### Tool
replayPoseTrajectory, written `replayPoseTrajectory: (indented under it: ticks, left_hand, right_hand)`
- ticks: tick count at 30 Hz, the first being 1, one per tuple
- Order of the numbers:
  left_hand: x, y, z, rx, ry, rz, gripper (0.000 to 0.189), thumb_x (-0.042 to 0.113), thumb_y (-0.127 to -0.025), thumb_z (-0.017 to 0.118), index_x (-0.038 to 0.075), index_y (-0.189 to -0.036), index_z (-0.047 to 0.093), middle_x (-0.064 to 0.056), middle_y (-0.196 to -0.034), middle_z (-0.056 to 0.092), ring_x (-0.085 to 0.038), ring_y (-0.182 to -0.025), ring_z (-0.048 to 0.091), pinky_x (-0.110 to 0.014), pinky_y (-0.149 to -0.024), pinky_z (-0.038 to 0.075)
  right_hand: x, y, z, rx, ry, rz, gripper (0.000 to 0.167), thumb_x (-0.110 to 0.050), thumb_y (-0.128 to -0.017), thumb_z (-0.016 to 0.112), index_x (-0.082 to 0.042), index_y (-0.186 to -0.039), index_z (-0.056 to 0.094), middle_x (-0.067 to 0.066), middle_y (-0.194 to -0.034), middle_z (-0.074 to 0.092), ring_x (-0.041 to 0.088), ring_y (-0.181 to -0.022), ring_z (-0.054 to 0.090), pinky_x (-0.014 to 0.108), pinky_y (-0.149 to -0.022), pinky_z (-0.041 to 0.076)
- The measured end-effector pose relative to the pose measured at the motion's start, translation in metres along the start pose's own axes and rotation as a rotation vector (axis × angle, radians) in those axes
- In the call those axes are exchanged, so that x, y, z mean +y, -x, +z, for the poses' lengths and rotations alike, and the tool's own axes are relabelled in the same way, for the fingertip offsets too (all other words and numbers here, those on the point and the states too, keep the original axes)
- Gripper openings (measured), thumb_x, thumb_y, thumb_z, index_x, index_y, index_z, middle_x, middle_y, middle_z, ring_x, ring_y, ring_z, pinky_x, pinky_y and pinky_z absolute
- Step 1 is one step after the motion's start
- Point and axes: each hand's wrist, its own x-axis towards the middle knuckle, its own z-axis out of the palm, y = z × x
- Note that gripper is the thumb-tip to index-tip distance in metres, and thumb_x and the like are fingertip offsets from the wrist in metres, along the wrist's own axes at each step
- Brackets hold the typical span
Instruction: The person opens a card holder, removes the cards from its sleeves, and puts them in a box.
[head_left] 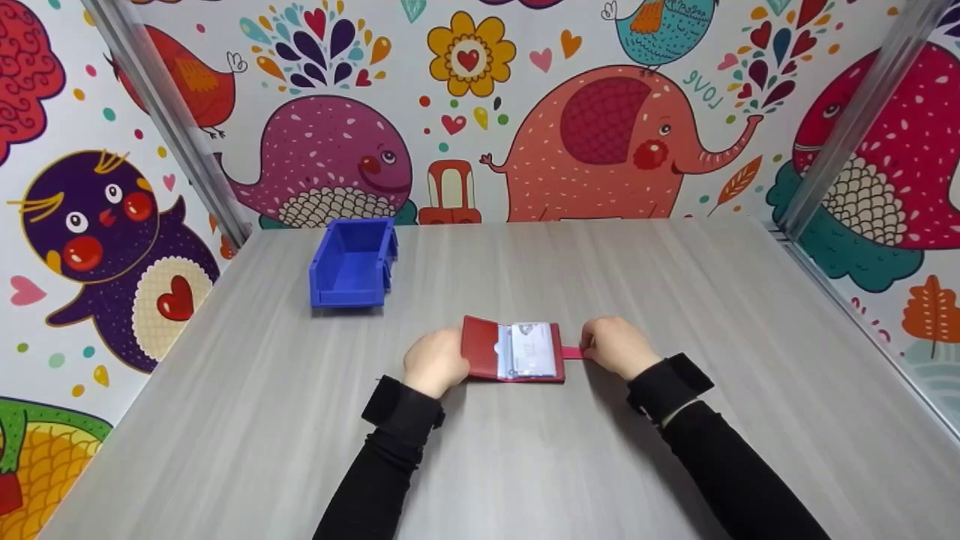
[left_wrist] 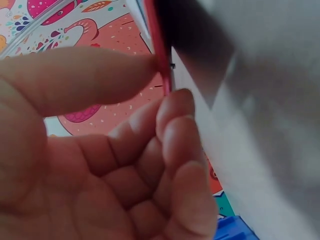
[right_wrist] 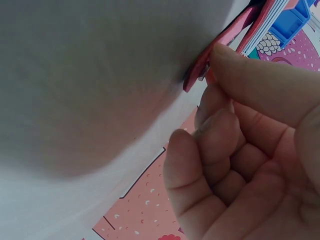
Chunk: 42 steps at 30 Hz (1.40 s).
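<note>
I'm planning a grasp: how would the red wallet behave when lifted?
The wallet would probably fold, since it opens like a book. Its thin strap likely bends easily. The glossy sleeves inside may be slippery.

Probably "LOVE", mirrored, on wall

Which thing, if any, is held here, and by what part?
A red card holder, lying open: the left grip pinches its left cover's outer edge; the right grip pinches its pink strap.
</note>
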Motion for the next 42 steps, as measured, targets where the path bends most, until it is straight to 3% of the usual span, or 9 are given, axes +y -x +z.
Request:
replayPoseTrajectory:
  ticks: [4, 19, 26, 34, 42]
  left_hand:
    - [-0.001, 0.000, 0.003, -0.008, -0.016, -0.011, 0.021, 0.007, -0.082, 0.067, 0.005, -0.103, 0.069, -0.013, -0.102, 0.071, -0.034, -0.095, 0.067, -0.048, -0.076, 0.053]
    - [0.002, -0.001, 0.010, -0.037, -0.152, -0.091, 0.008, 0.008, -0.084, 0.067, 0.005, -0.091, 0.069, -0.013, -0.091, 0.070, -0.031, -0.085, 0.067, -0.048, -0.063, 0.054]
    - [0.004, -0.001, 0.012, -0.024, -0.157, -0.094, 0.004, 0.006, -0.081, 0.069, 0.005, -0.085, 0.069, -0.013, -0.087, 0.069, -0.031, -0.082, 0.068, -0.048, -0.059, 0.054]
    - [0.005, -0.002, 0.014, -0.028, -0.178, -0.104, 0.005, 0.007, -0.082, 0.070, 0.005, -0.085, 0.069, -0.013, -0.088, 0.069, -0.031, -0.081, 0.067, -0.047, -0.060, 0.054]
    - [0.005, -0.002, 0.014, -0.023, -0.165, -0.103, 0.004, 0.007, -0.081, 0.070, 0.005, -0.085, 0.070, -0.013, -0.087, 0.069, -0.031, -0.081, 0.068, -0.048, -0.059, 0.054]
  right_hand:
    - [0.000, 0.000, 0.000, 0.009, -0.003, -0.021, 0.010, 0.001, -0.073, 0.074, -0.006, -0.076, 0.068, 0.005, -0.071, 0.064, 0.027, -0.070, 0.060, 0.044, -0.066, 0.051]
    - [0.000, 0.000, 0.001, 0.012, -0.015, -0.026, 0.010, 0.001, -0.073, 0.075, -0.006, -0.076, 0.068, 0.005, -0.072, 0.065, 0.027, -0.070, 0.061, 0.044, -0.067, 0.051]
    - [0.000, -0.001, 0.003, -0.009, -0.009, 0.026, 0.011, -0.001, -0.074, 0.076, -0.007, -0.075, 0.068, 0.004, -0.070, 0.063, 0.024, -0.068, 0.059, 0.043, -0.065, 0.050]
    - [-0.003, -0.002, 0.001, 0.017, 0.002, 0.003, 0.010, -0.003, -0.075, 0.076, -0.008, -0.074, 0.067, 0.003, -0.069, 0.062, 0.023, -0.066, 0.058, 0.042, -0.063, 0.050]
    - [-0.016, -0.008, 0.000, 0.069, -0.002, -0.019, 0.006, -0.005, -0.081, 0.075, -0.003, -0.084, 0.070, 0.009, -0.076, 0.064, 0.026, -0.069, 0.058, 0.043, -0.067, 0.050]
